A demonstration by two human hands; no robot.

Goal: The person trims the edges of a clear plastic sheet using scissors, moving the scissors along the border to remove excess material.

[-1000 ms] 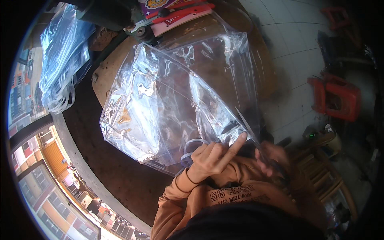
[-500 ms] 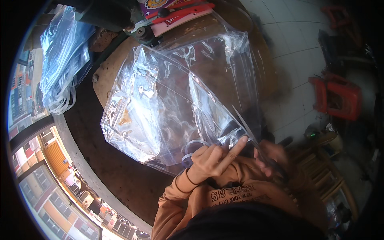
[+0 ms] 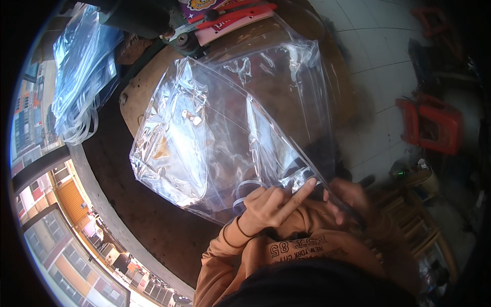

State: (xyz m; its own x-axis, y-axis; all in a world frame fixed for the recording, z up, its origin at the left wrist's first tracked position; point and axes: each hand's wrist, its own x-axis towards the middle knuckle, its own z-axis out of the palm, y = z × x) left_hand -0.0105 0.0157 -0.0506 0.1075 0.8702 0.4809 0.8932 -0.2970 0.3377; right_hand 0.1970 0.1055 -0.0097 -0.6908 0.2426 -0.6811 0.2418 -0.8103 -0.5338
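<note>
Scissors (image 3: 328, 186) at the edge of a clear plastic sheet (image 3: 227, 135).
From my end, R hand (image 3: 349, 198) was wrapped round the scissors' handles; L hand (image 3: 270, 205) had its index straight, other fingers curled — couldn't tell if it pinched the film. Sheet lay just ahead of both hands, partly over the wooden worktop (image 3: 134, 102), its diagonal edge running down approx. to the L fingertip. For a clean cut, I judged: edge taut, blades parallel w/ it, L index clear.

The brown wooden bench (image 3: 140, 94) with a rounded corner is largely covered by clear, creased plastic sheeting (image 3: 225, 135). Near its far edge, a flat pink piece (image 3: 210, 35) is supported. A red plastic stool (image 3: 434, 110) is carried by the pale tiled floor (image 3: 371, 97).
</note>
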